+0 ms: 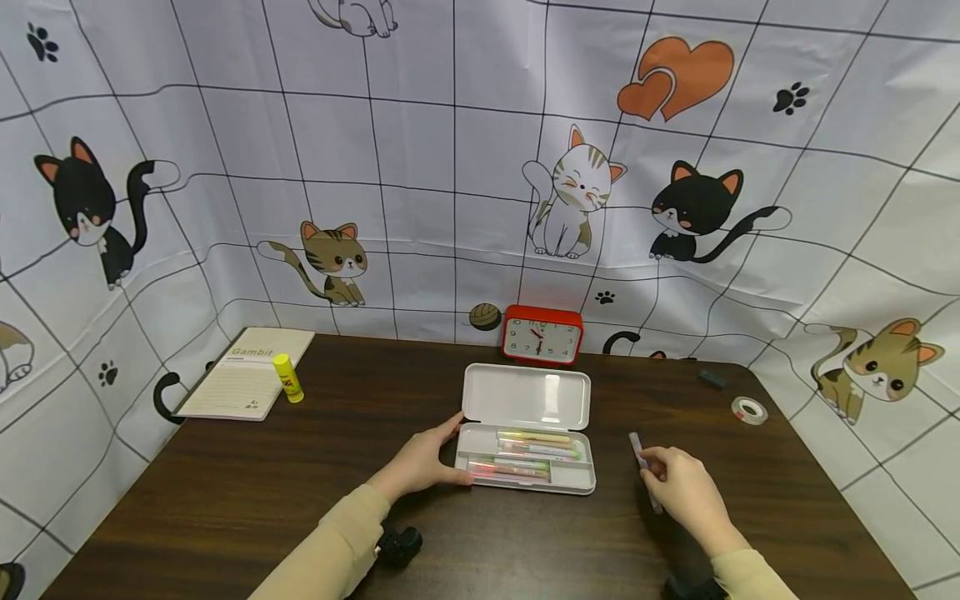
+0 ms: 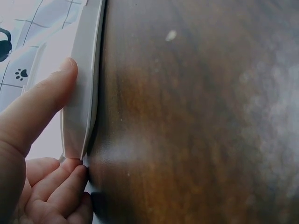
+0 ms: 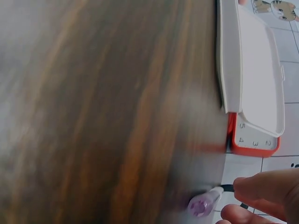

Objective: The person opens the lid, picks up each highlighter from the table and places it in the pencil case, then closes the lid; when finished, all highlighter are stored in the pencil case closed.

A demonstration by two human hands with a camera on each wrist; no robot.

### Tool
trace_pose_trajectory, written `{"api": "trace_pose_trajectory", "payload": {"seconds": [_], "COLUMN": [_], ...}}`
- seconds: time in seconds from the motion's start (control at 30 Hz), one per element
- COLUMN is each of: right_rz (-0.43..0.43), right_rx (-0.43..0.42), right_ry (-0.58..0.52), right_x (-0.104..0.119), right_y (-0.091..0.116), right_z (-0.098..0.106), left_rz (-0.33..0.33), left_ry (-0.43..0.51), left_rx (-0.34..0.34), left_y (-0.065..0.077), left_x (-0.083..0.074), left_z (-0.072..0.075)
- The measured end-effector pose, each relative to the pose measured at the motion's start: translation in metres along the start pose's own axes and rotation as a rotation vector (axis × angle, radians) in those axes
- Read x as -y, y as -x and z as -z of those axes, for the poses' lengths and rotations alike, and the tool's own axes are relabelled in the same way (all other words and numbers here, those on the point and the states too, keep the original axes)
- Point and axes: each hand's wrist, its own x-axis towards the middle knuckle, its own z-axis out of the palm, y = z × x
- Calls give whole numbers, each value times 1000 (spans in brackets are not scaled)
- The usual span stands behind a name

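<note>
A white pencil case (image 1: 525,488) lies with its lid raised on the dark table. Several pens (image 1: 517,470) in pastel colours rest in its compartments. My left hand (image 1: 420,458) grips the case's left end, thumb along the front wall and fingers at the outer side; the left wrist view shows the thumb (image 2: 51,95) over the white wall (image 2: 81,107). To the right of the case, a pale purple pen (image 1: 636,443) lies on the table. My right hand (image 1: 684,490) is at the pen, its fingertips beside the barrel, with a gap between thumb and finger in the right wrist view.
A red clock (image 1: 542,335) stands behind the case. Far left lie a notebook (image 1: 243,375) and an upright yellow glue stick (image 1: 288,378). On the right are a tape roll (image 1: 759,412) and a small dark block (image 1: 712,379). A cat-patterned sheet (image 1: 420,167) hangs around the table.
</note>
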Motion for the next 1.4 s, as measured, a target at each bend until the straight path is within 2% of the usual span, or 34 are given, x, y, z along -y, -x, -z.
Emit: {"api": "trace_pose_trajectory", "payload": {"seconds": [0.4, 0.63, 1.0, 1.27, 1.4], "right_rz": [-40, -87, -85, -99, -77], "right_rx": [65, 106, 93, 95, 79], "right_ry": [12, -39, -22, -35, -27], "right_x": [-9, -7, -10, -10, -9], "right_y": [0, 0, 0, -1, -1], "right_z": [-1, -1, 1, 1, 1], "left_rz": [-4, -5, -25, -12, -16], "left_ry": [-6, 0, -1, 8, 13], "left_rx": [-10, -9, 1, 7, 5], "left_y": [0, 0, 2, 2, 1], "left_x": [0, -1, -2, 0, 1], "left_z": [0, 0, 1, 1, 1]}}
